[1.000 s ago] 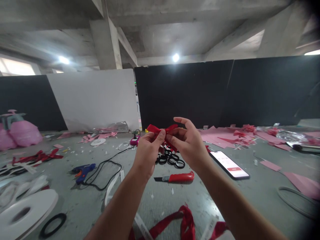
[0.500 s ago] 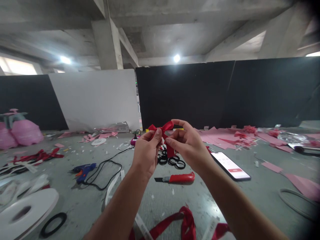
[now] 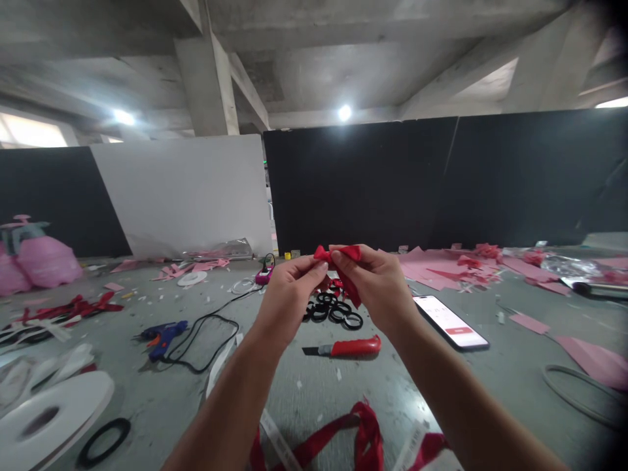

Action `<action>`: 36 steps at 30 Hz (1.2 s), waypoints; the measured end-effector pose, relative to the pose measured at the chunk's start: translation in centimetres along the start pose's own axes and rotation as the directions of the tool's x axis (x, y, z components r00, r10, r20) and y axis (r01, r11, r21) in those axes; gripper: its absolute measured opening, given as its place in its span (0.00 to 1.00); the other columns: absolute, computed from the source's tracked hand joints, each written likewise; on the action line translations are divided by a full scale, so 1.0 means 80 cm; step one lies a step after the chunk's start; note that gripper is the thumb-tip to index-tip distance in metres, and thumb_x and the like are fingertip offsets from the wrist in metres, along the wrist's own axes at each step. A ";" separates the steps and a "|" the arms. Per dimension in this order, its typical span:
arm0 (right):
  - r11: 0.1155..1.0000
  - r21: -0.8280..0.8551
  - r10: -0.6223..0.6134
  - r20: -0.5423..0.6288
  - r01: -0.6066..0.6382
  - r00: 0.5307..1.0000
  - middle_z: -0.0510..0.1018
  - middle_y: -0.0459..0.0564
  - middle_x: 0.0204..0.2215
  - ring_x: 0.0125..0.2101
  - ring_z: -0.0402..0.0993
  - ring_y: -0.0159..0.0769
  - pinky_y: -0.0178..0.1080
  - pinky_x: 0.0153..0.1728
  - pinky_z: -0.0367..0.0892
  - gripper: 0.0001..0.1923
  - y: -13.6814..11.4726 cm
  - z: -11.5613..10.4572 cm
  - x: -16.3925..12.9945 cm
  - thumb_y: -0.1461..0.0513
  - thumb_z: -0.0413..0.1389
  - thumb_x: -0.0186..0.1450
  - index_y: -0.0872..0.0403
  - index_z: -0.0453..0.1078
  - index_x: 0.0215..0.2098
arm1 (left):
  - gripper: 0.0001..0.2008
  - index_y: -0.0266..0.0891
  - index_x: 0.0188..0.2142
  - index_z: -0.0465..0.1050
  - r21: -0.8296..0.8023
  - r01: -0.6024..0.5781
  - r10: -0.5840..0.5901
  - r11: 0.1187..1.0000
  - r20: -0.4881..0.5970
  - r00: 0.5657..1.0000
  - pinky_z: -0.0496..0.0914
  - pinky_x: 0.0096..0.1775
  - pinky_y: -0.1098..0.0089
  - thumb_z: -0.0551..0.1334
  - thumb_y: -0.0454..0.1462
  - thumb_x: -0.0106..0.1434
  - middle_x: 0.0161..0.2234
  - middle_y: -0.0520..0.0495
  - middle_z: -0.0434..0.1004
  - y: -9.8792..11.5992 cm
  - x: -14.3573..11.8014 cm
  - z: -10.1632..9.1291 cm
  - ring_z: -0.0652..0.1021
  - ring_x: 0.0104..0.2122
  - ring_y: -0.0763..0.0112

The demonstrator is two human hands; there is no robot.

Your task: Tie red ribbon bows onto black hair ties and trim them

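Observation:
Both hands hold a red ribbon bow (image 3: 352,252) above the middle of the table. My left hand (image 3: 293,288) pinches its left side between thumb and fingers. My right hand (image 3: 380,281) grips the right loop near the knot, and a ribbon tail hangs beside that palm. Part of the bow is hidden by the fingers. Beneath the hands lie several black rings (image 3: 338,313). Nearer to me is a red utility knife (image 3: 356,347) with its blade out, pointing left. Loose red ribbon (image 3: 367,435) lies at the front edge.
A blue glue gun (image 3: 164,339) with a black cord lies left. A white spool (image 3: 73,405) and a black ring (image 3: 104,442) sit front left. On the right are a phone (image 3: 454,322) and pink paper (image 3: 426,267). Pink spray bottles (image 3: 49,265) stand far left.
My right hand has shifted left and closed over the bow's right loop. The bow looks more bunched, and its tail has swung to the right. More black rings show beneath.

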State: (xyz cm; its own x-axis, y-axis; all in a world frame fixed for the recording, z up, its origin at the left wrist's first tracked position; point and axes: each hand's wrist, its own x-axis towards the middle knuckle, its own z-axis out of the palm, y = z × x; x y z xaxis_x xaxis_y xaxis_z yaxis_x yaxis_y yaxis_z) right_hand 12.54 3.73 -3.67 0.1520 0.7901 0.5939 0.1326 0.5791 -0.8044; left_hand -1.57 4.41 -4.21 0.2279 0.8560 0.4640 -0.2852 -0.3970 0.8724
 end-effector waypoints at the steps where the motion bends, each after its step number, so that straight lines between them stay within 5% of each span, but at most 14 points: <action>1: 1.000 -0.005 -0.001 -0.006 0.001 1.000 0.79 0.50 0.28 0.28 0.72 0.34 0.36 0.24 0.65 0.13 -0.001 0.000 0.000 0.54 0.61 0.61 0.52 0.79 0.38 | 0.09 0.37 0.35 0.79 0.035 -0.003 0.004 0.999 -0.013 1.000 0.63 0.32 0.74 0.64 0.40 0.61 0.26 0.51 0.69 -0.001 0.000 0.000 0.68 0.27 0.76; 9: 1.000 0.028 0.012 0.073 -0.014 0.997 0.80 0.49 0.28 0.25 0.71 0.32 0.36 0.24 0.65 0.14 -0.006 0.004 -0.003 0.54 0.63 0.59 0.53 0.79 0.39 | 0.14 0.36 0.24 0.73 0.284 -0.068 0.090 0.956 -0.065 0.994 0.56 0.26 0.73 0.63 0.43 0.61 0.20 0.53 0.62 -0.001 0.004 0.002 0.61 0.23 0.76; 14: 1.000 -0.024 -0.017 0.004 0.017 1.000 0.77 0.48 0.24 0.22 0.67 0.30 0.34 0.20 0.61 0.12 -0.004 -0.003 0.000 0.54 0.61 0.61 0.52 0.79 0.37 | 0.17 0.36 0.20 0.73 0.337 -0.122 0.130 0.934 0.000 0.992 0.58 0.27 0.73 0.62 0.43 0.62 0.19 0.53 0.64 0.008 0.001 0.008 0.62 0.22 0.75; 18: 1.000 -0.022 -0.013 -0.024 0.012 1.000 0.74 0.46 0.22 0.21 0.64 0.28 0.34 0.19 0.58 0.12 -0.006 -0.007 0.002 0.54 0.61 0.61 0.54 0.78 0.37 | 0.12 0.37 0.25 0.78 0.295 -0.082 0.078 0.952 0.024 0.997 0.62 0.30 0.72 0.63 0.40 0.61 0.21 0.51 0.68 0.009 -0.001 0.011 0.66 0.25 0.73; 22: 0.999 0.030 0.019 0.035 -0.020 0.999 0.77 0.49 0.27 0.25 0.70 0.31 0.35 0.23 0.64 0.11 -0.009 -0.006 0.001 0.55 0.62 0.60 0.53 0.77 0.37 | 0.12 0.39 0.40 0.81 0.139 -0.051 0.044 0.989 0.052 0.998 0.67 0.38 0.70 0.66 0.40 0.58 0.31 0.46 0.77 0.009 -0.003 0.011 0.73 0.33 0.68; 25: 0.990 0.138 0.025 0.099 -0.039 0.995 0.79 0.50 0.30 0.29 0.73 0.33 0.37 0.28 0.68 0.12 -0.011 -0.005 -0.001 0.55 0.64 0.58 0.52 0.76 0.37 | 0.14 0.37 0.41 0.80 0.084 -0.062 0.064 0.995 -0.023 0.998 0.68 0.35 0.72 0.66 0.42 0.59 0.29 0.46 0.76 0.007 -0.002 0.011 0.73 0.30 0.71; 30: 0.974 0.195 0.082 0.191 -0.120 0.978 0.77 0.48 0.28 0.25 0.71 0.30 0.33 0.21 0.64 0.12 -0.013 -0.006 -0.002 0.55 0.62 0.61 0.53 0.75 0.39 | 0.13 0.36 0.36 0.79 0.130 -0.077 0.104 0.989 -0.215 0.971 0.64 0.25 0.75 0.65 0.45 0.60 0.23 0.51 0.70 -0.001 0.001 0.011 0.68 0.22 0.77; 36: 0.978 0.190 0.064 0.112 -0.084 0.992 0.79 0.48 0.28 0.27 0.73 0.31 0.34 0.27 0.68 0.11 -0.006 -0.003 -0.002 0.55 0.59 0.62 0.54 0.77 0.38 | 0.12 0.39 0.37 0.78 0.108 -0.093 0.121 0.990 -0.292 0.949 0.60 0.22 0.76 0.65 0.44 0.59 0.21 0.54 0.66 -0.011 0.004 0.012 0.64 0.19 0.79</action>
State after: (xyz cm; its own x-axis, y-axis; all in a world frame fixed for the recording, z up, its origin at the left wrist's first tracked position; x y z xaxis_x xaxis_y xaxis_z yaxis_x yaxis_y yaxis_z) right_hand 12.66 3.31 -3.37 0.0497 0.8429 0.5357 -0.0691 0.5380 -0.8401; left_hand -0.38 4.72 -4.73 -0.0898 0.8607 0.5011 -0.2026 -0.5084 0.8369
